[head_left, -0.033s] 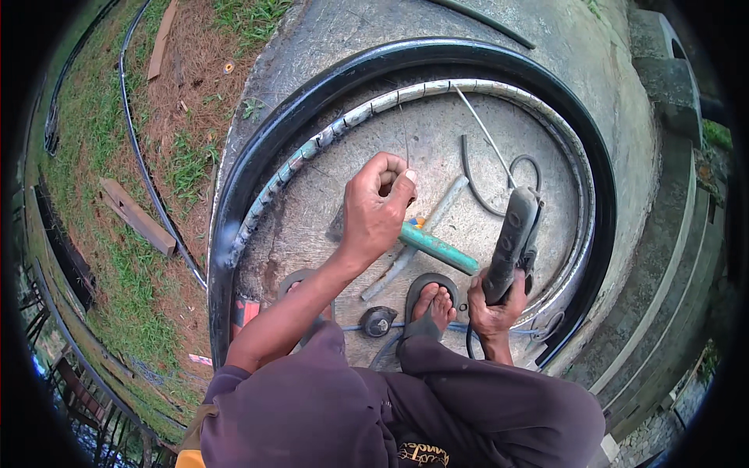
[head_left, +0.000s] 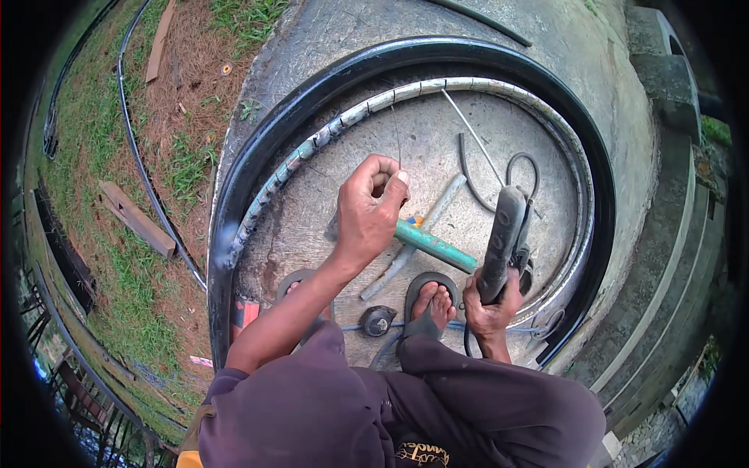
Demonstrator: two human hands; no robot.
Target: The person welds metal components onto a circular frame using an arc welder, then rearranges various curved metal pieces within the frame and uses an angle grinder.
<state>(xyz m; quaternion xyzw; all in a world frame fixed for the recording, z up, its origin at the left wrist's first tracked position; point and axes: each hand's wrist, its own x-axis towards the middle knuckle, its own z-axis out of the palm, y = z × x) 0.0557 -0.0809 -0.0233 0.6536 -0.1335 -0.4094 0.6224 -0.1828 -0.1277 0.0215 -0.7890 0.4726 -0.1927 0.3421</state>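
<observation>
My left hand (head_left: 370, 204) is closed in a pinch, with a thin wire (head_left: 397, 136) rising from its fingertips toward a curved, notched pale metal strip (head_left: 367, 111). A dark welding electrode holder (head_left: 502, 242) is gripped in my right hand (head_left: 494, 308). The pale welding rod (head_left: 472, 129) clamped in it slants up and left, its tip at or close to the strip; contact is unclear. Below my left hand lies a green-handled tool (head_left: 437, 248), partly hidden by that hand. It crosses a grey tube (head_left: 378, 285) on the concrete.
A thick black curved channel (head_left: 312, 92) arcs around the strip. Inside it lie a bent dark rod (head_left: 466, 168), a round black object (head_left: 378, 320) and a blue cable (head_left: 515, 331) near my sandalled feet. Wooden pieces (head_left: 136, 218) rest on grass at left; concrete steps (head_left: 659, 273) stand at right.
The electrode holder and its rod have shifted slightly left, the rod's tip moving left along the strip. My left hand and the wire have also moved a little left.
</observation>
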